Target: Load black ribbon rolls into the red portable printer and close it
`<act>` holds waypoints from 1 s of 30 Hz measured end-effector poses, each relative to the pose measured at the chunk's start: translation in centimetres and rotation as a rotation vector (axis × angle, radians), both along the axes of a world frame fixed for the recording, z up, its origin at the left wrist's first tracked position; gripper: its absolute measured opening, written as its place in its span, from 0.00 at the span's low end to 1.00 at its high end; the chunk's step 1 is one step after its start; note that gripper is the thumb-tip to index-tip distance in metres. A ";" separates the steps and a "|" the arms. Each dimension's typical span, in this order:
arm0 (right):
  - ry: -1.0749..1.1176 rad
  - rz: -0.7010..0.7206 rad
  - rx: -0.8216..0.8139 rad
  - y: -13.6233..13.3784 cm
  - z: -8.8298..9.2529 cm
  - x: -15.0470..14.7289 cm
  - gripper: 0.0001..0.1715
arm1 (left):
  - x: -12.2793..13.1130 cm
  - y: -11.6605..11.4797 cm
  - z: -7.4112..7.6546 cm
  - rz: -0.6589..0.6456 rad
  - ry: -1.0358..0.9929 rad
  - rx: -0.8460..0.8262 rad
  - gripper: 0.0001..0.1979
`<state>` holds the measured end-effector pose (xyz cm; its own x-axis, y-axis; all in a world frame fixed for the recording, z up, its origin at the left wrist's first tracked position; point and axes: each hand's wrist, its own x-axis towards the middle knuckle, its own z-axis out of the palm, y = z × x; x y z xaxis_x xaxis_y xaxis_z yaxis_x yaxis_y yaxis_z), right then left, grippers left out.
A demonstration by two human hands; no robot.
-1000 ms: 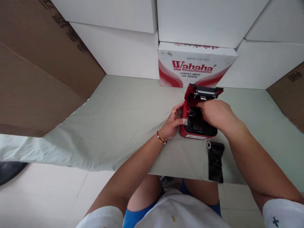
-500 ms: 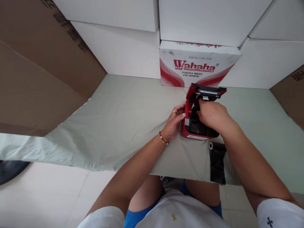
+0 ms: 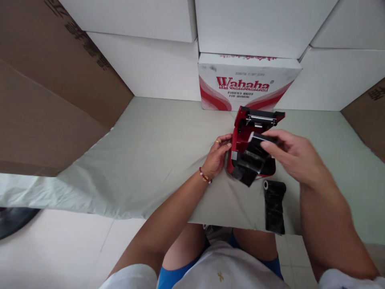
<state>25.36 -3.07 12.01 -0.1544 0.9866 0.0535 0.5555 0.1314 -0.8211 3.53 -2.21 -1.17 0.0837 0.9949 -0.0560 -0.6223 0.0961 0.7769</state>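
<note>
A red and black label printer (image 3: 236, 138) stands with its lid (image 3: 261, 116) raised. My left hand (image 3: 218, 156) is against its left side, thumb and fingers steadying the casing. Pinched by one end in my right hand (image 3: 290, 152) is a black printer ribbon roll (image 3: 255, 154), above the printer's opening. A loose length of its film hangs down over the front edge and hides part of the inside. Near the table's front edge lies a second black ribbon roll (image 3: 274, 200), its film partly unrolled toward me.
A white and red Wahaha water carton (image 3: 246, 84) is right behind the printer, among white boxes (image 3: 144, 64). Large brown cartons (image 3: 60, 100) stand at the left, another (image 3: 367, 116) at the far right. A pale green cloth (image 3: 156, 144) covers the table.
My right hand has come up and to the right out of the printer, bringing a black ribbon roll with it. The left hand stays at the printer's side.
</note>
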 end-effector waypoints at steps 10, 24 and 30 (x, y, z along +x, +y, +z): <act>0.037 -0.251 -0.313 -3.3 -4.0 14.7 0.29 | 0.1 0.2 0.2 0.030 -0.045 -0.024 0.20; -0.364 0.307 0.081 -7.3 -7.6 9.1 0.18 | -0.1 0.2 0.1 0.048 -0.009 -0.021 0.18; -0.344 0.351 -0.053 -7.4 -5.3 9.8 0.20 | 0.0 0.2 0.1 0.046 -0.017 -0.020 0.17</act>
